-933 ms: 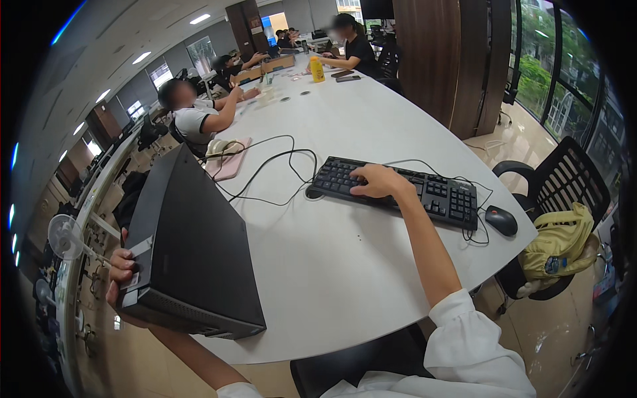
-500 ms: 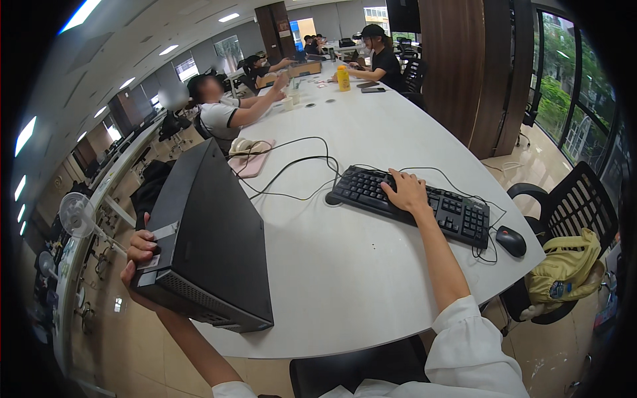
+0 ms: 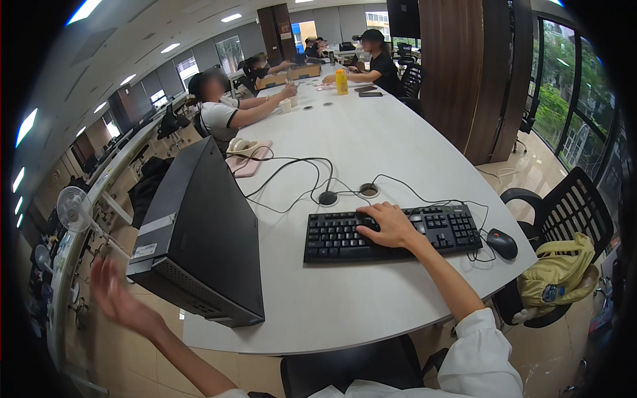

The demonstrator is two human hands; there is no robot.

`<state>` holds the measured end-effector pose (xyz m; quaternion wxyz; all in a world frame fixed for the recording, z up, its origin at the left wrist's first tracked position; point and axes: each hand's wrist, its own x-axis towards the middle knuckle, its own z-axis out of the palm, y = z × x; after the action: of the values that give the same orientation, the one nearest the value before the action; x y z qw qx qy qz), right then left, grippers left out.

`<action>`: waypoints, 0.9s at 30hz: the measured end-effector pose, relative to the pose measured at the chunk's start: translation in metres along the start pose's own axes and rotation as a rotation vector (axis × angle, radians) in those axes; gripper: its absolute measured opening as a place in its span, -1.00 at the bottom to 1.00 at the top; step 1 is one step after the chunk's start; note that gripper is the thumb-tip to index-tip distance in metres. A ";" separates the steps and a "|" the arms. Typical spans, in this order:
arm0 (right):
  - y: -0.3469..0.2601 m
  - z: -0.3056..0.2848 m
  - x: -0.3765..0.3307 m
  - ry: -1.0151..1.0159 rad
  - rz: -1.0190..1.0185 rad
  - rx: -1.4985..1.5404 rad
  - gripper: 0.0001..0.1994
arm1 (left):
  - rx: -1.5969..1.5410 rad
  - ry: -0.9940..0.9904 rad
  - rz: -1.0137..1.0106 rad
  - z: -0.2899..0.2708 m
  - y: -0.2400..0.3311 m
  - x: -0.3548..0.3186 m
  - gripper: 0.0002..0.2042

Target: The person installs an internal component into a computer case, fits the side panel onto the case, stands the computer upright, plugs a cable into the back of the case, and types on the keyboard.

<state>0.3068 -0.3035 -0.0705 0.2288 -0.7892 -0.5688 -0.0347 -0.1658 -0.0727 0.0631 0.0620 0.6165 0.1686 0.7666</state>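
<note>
A black desktop computer case (image 3: 206, 225) stands on edge at the near left of the white table (image 3: 298, 298). My left hand (image 3: 126, 298) is beside its near left corner, apart from it, smeared by motion but with fingers outstretched and empty. On the table to the right lies a black keyboard (image 3: 332, 239), roughly level with the near edge. My right hand (image 3: 391, 227) rests on the middle of its keys, fingers spread and pressing from above. A black mouse (image 3: 502, 244) sits by the keyboard's right end.
Black cables (image 3: 308, 162) run over the table near two cable holes, one open (image 3: 369, 190). White headphones (image 3: 244, 147) lie on a pink item (image 3: 249, 166) behind the case. Other people sit farther along, near a yellow bottle (image 3: 342, 82). A chair (image 3: 570, 212) with a yellow bag (image 3: 561, 272) stands right.
My left hand has let go of the case and moved down and left. The keyboard has turned straighter and shifted nearer and left under my right hand, uncovering the cable holes.
</note>
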 end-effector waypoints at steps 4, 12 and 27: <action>-0.020 0.002 -0.004 -0.006 -0.022 0.018 -0.44 | -0.310 0.184 0.373 0.016 0.090 -0.063 -0.92; -0.018 0.013 -0.014 0.068 -0.117 0.026 -0.47 | -0.214 -1.117 0.220 0.164 0.132 -0.184 -0.58; -0.049 0.019 -0.018 0.302 -0.263 -0.021 -0.76 | -0.120 -1.232 0.259 0.211 0.096 -0.249 -0.49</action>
<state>0.2520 -0.3001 -0.0775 0.2969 -0.6961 -0.6260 -0.1884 0.1071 -0.1993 -0.0962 0.0891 0.9555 -0.0173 0.2805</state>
